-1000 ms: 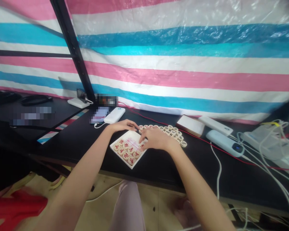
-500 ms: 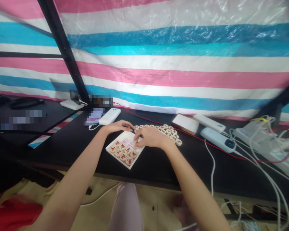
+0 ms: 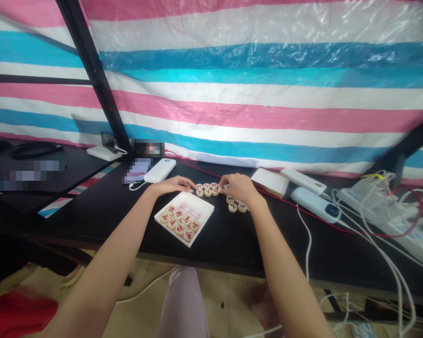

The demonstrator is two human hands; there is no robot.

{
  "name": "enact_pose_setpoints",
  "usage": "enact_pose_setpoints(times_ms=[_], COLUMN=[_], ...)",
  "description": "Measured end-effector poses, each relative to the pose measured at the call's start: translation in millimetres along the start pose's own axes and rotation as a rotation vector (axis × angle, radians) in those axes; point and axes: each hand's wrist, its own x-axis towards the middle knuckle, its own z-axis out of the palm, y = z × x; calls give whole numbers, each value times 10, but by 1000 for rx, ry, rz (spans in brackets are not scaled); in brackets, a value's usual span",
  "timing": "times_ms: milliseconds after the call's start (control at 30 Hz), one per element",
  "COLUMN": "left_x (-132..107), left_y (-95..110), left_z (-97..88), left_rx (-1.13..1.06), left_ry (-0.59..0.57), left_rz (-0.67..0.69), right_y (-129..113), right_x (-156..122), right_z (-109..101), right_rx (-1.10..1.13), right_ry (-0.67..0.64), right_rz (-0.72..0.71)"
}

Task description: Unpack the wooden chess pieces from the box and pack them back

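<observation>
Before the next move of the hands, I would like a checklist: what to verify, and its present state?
1. White tray flat on black table: ok.
2. Red xiangqi pieces in tray, characters upward: ok.
3. Right hand at loose xiangqi pieces: ok.
4. Firm grip by right hand: cannot tell.
5. Pink grid lines uncovered by left hand: ok.
6. Red cable clear of right hand: cannot tell, partly hidden.

Facing me hangs a striped tarpaulin. On my worktop, a white power bank lies beside a phone at left; rightward I see a pale-blue power bank and tangled white cables.
</observation>
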Motion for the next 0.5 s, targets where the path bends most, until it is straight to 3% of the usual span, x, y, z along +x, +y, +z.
enact_pose_setpoints(times_ms=[500], left_x=[4], left_y=[-6], left_z=[-2], left_rx=[-9], left_ry=[-12], left_rz=[8], right_y=[-5], right_x=[21], right_z=[64], right_rx=[-41], right_ry=[-17], right_rz=[-40])
